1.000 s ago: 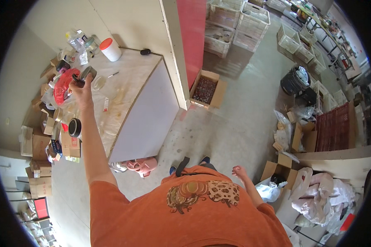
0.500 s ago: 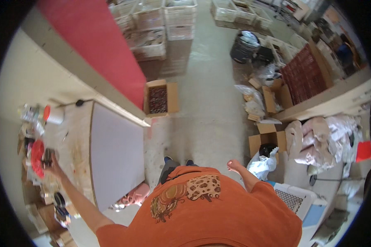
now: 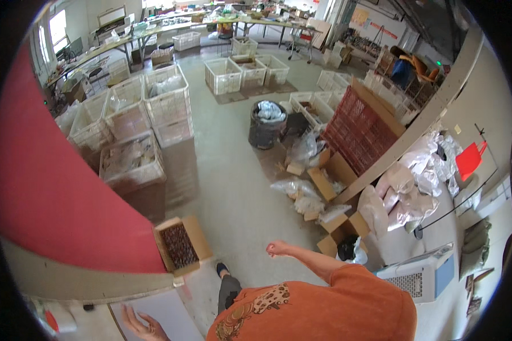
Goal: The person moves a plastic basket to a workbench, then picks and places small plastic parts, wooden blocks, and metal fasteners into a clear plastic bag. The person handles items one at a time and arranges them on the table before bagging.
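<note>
My left hand [image 3: 141, 325] is low at the left, over the edge of the pale table [image 3: 176, 307]. Its fingers are spread and nothing shows in them. Near it, at the lower left rim, stands a white tub with a red-orange lid [image 3: 61, 320]. My right hand [image 3: 277, 248] hangs in the air in front of my orange shirt [image 3: 330, 312], away from any object. Its fingers are curled in, with nothing visible in them. One foot in a dark shoe [image 3: 222, 269] is set forward on the floor.
An open carton of small dark pieces [image 3: 179, 244] sits by the red partition [image 3: 68, 187]. White crates [image 3: 168, 96] stand beyond. To the right are a black bin [image 3: 266, 128], open cartons [image 3: 341, 173], plastic sacks [image 3: 401, 196] and a blue-and-white slotted container [image 3: 421, 275].
My left hand has let go of the dark jar-like thing on the table and opened. My view has swung up and right toward the room, and one foot has come forward.
</note>
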### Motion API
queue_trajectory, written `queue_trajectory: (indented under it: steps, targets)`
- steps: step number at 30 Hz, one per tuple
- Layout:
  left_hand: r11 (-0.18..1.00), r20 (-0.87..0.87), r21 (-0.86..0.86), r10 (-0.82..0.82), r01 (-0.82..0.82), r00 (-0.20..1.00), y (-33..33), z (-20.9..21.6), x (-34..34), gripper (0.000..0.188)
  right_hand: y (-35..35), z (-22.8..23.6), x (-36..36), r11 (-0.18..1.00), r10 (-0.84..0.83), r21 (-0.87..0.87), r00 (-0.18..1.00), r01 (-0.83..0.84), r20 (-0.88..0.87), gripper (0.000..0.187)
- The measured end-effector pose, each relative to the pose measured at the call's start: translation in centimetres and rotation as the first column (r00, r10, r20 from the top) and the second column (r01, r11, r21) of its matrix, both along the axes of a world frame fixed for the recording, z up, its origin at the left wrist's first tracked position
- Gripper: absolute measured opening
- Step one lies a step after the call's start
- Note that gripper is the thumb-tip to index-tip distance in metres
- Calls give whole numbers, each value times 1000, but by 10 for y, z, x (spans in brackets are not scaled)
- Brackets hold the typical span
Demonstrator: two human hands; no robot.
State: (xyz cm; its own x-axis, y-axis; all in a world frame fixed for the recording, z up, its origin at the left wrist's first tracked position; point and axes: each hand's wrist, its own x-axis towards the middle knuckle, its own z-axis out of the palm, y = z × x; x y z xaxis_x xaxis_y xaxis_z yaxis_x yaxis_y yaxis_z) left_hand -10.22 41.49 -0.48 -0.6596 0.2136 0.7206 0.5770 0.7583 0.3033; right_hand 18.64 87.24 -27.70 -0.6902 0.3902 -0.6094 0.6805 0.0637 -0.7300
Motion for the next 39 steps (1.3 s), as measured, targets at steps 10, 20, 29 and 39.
queue_trajectory:
  steps: [10,20,29,39]
  targets:
    - [602,234,177,-794,778,561,304,34,-189,23,120,45,-16,976,-202,126,952,177,229,30]
    - [485,585,277,-770,830,255,625,-67,-261,9,193,-31,60,984,-80,-53,685,171,724,27]
    - [588,963,-217,259,779,73,639,-307,-378,37,653,-43,-276,947,-33,311,941,-77,336,24]
    - [774,957,-178,280,607,-77,831,-339,-568,36,892,-9,-581,922,-365,53,909,382,-200,17]
